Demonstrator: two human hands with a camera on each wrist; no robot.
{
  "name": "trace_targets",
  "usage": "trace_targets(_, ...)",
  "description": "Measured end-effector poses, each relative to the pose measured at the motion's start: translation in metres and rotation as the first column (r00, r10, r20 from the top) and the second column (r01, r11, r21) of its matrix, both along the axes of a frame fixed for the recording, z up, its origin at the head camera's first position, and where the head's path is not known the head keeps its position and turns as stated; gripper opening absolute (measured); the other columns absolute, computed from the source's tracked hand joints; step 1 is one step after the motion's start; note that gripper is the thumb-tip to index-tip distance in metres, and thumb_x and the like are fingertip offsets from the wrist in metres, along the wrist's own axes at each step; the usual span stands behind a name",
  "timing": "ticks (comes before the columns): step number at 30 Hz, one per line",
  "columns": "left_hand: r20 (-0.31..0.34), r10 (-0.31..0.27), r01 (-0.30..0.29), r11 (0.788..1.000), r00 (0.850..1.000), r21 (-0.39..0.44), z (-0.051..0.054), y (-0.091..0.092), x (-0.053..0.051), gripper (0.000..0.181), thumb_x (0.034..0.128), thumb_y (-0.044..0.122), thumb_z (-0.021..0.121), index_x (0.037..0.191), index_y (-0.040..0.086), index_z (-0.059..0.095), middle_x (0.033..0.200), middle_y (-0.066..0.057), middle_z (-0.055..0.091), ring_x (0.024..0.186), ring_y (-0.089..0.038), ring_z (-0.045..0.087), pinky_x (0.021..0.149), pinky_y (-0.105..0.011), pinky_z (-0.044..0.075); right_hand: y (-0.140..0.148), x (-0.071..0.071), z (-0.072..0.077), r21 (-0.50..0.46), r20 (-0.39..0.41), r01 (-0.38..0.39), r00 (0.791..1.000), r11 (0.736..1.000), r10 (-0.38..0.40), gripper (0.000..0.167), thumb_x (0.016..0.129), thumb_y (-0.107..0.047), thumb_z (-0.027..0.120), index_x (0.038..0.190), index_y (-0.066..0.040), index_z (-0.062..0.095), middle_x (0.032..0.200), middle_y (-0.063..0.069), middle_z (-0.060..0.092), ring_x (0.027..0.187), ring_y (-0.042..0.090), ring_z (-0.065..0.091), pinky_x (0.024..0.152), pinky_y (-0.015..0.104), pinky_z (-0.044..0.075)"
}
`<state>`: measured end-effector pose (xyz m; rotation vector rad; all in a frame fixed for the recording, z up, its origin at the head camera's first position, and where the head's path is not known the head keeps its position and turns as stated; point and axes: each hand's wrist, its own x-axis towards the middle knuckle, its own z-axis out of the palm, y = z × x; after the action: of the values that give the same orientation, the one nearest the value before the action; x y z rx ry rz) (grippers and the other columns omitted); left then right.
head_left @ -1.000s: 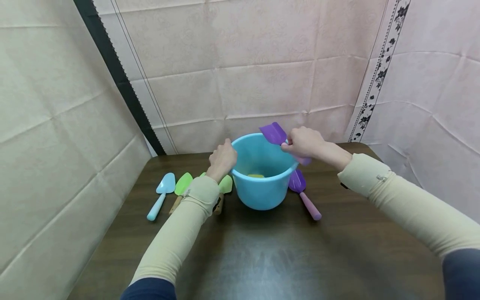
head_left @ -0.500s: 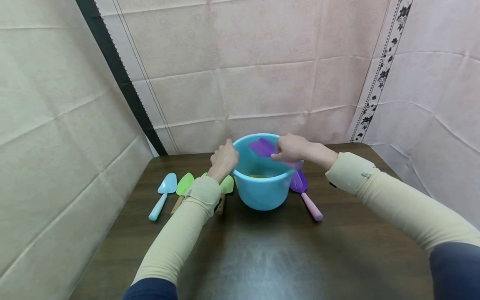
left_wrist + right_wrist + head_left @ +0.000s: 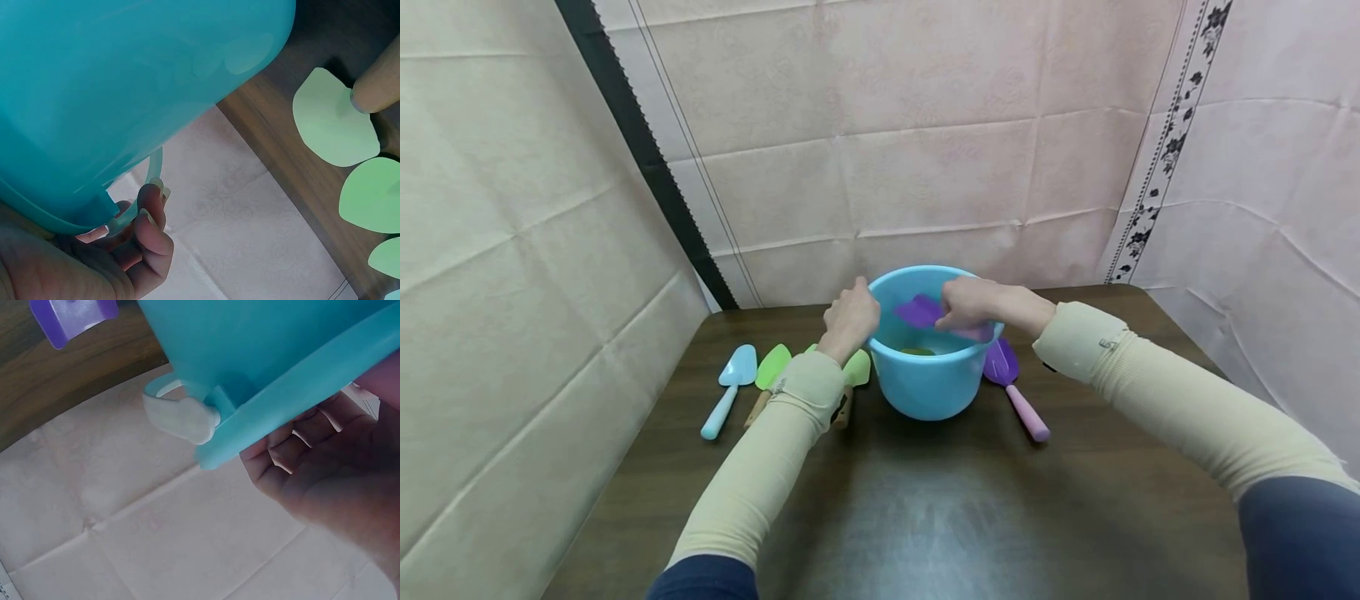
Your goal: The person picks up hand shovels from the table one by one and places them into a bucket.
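Note:
A light-blue bucket (image 3: 927,392) stands upright on the table. At its left rim, my left hand (image 3: 853,315) grips the edge; the left wrist view shows its fingers curled by the rim and the pale bucket handle (image 3: 155,165). My right hand (image 3: 968,302) reaches over the bucket's right side and holds a purple toy shovel (image 3: 917,312) by its pink handle. The purple blade is down inside the bucket mouth, tilted. Something yellowish-green (image 3: 917,351) lies at the bottom of the bucket, mostly hidden. In the right wrist view the rim covers the right fingertips.
A second purple shovel (image 3: 1028,414) with a pink handle lies right of the bucket. On the left lie a blue trowel (image 3: 739,367) and several green trowels (image 3: 772,365) with wooden handles, partly hidden by the left arm. Pale cloth (image 3: 940,183) hangs behind the dark table (image 3: 925,517).
My right hand has moved left and down, bringing the purple shovel from above the bucket's right rim into its mouth. The left hand stays at the left rim.

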<state>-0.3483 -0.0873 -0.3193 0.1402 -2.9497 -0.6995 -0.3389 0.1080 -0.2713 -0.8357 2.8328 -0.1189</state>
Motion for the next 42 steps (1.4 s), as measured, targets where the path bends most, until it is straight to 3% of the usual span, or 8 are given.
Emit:
trace_targets(5, -0.008, 0.003, -0.003, 1.0, 1.0, -0.002, -0.002, 0.0, 0.0, 0.027, 0.1003, 0.021, 0.033, 0.122, 0.011, 0.045, 0.103, -0.015, 0.061, 0.094, -0.033, 0.063, 0.084, -0.048, 0.048, -0.004, -0.005, -0.003, 0.017, -0.006, -0.039, 0.999, 0.999, 0.039, 0.049, 0.087, -0.027, 0.062, 0.049, -0.019, 0.032, 0.046, -0.009, 0.024, 0.045, 0.004, 0.021, 0.044, 0.019, 0.02)
trace_targets(10, -0.01, 0.014, -0.014, 1.0, 1.0, -0.003, -0.003, 0.0, 0.001, 0.028, 0.1001, 0.02, 0.034, 0.124, 0.011, 0.045, 0.107, -0.015, 0.062, 0.099, -0.034, 0.063, 0.087, -0.049, 0.047, -0.01, -0.009, -0.007, 0.026, 0.04, -0.073, 0.997, 0.997, 0.072, 0.048, 0.086, -0.022, 0.06, 0.049, -0.018, 0.03, 0.048, -0.009, 0.022, 0.047, 0.005, 0.017, 0.045, 0.019, 0.019)
trace_targets(16, -0.003, 0.021, -0.021, 1.0, 1.0, 0.001, -0.004, 0.001, 0.0, 0.028, 0.0996, 0.02, 0.034, 0.124, 0.012, 0.045, 0.109, -0.015, 0.062, 0.101, -0.034, 0.063, 0.088, -0.049, 0.047, -0.02, -0.011, -0.011, 0.055, 0.113, -0.061, 0.992, 0.997, 0.055, 0.046, 0.086, -0.024, 0.062, 0.049, -0.018, 0.034, 0.047, -0.008, 0.028, 0.045, 0.005, 0.027, 0.045, 0.019, 0.026)
trace_targets(22, -0.003, 0.017, -0.017, 1.0, 1.0, -0.004, -0.006, 0.001, -0.001, 0.028, 0.1001, 0.02, 0.032, 0.123, 0.012, 0.045, 0.107, -0.015, 0.062, 0.1, -0.034, 0.063, 0.087, -0.049, 0.047, -0.027, -0.012, -0.017, 0.094, 0.138, -0.041, 0.99, 0.995, 0.028, 0.039, 0.087, -0.027, 0.062, 0.056, -0.018, 0.04, 0.05, -0.007, 0.038, 0.048, 0.006, 0.039, 0.048, 0.02, 0.035)
trace_targets(29, -0.009, 0.011, -0.012, 1.0, 1.0, -0.009, -0.004, 0.001, 0.0, 0.027, 0.0996, 0.02, 0.033, 0.121, 0.011, 0.046, 0.102, -0.015, 0.062, 0.093, -0.032, 0.063, 0.085, -0.048, 0.048, -0.031, -0.013, -0.022, 0.11, 0.166, -0.03, 0.986, 0.993, 0.012, 0.039, 0.09, -0.027, 0.061, 0.058, -0.017, 0.042, 0.05, -0.006, 0.039, 0.047, 0.006, 0.041, 0.048, 0.02, 0.035)
trace_targets(35, -0.015, 0.012, -0.012, 1.0, 1.0, -0.008, -0.001, 0.001, 0.0, 0.03, 0.1001, 0.02, 0.032, 0.126, 0.011, 0.045, 0.108, -0.015, 0.062, 0.097, -0.034, 0.063, 0.086, -0.049, 0.048, -0.032, -0.015, -0.025, 0.13, 0.188, -0.026, 0.982, 0.991, 0.001, 0.042, 0.092, -0.029, 0.061, 0.055, -0.018, 0.044, 0.048, -0.007, 0.042, 0.043, 0.006, 0.042, 0.047, 0.02, 0.035)
trace_targets(42, -0.018, 0.014, -0.014, 1.0, 1.0, -0.012, -0.001, 0.001, 0.001, 0.03, 0.1002, 0.02, 0.033, 0.126, 0.011, 0.045, 0.106, -0.015, 0.063, 0.094, -0.033, 0.064, 0.084, -0.048, 0.048, -0.035, -0.015, -0.031, 0.126, 0.233, 0.019, 0.971, 0.992, -0.048, 0.034, 0.094, -0.029, 0.06, 0.065, -0.015, 0.048, 0.051, -0.004, 0.046, 0.043, 0.008, 0.046, 0.049, 0.022, 0.039)
